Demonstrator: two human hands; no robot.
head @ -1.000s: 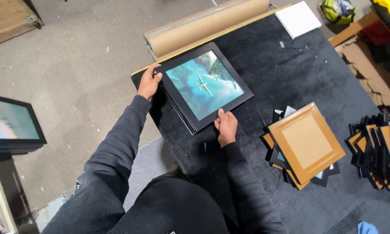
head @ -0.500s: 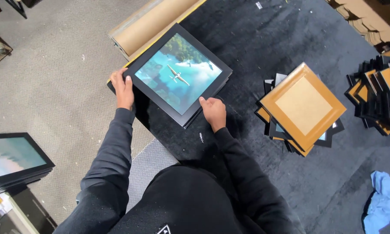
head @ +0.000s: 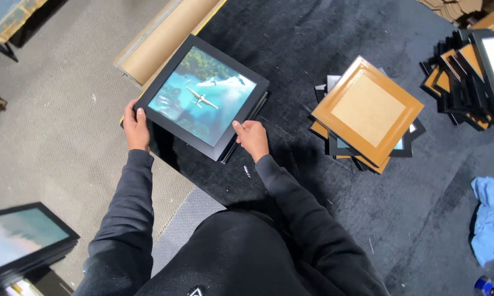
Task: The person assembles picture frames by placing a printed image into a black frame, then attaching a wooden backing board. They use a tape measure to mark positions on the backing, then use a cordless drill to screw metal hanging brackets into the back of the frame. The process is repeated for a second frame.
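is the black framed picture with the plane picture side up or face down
Picture side up: the black-framed aerial print shows its turquoise sea and small plane, gripped by the left hand and right hand.

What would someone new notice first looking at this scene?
Probably the black-framed aerial sea picture, gripped at its edges by the left hand and right hand over the dark table. To the right lies a tan frame back atop a stack, with a blue cloth lower right.

- My left hand (head: 135, 127) and right hand (head: 252, 138) are gripping opposite corners of a black-framed aerial sea picture (head: 202, 96).
- It is lying over the black table (head: 291, 49)'s left edge.
- A brown-backed frame stack (head: 366, 112) is sitting to the right.
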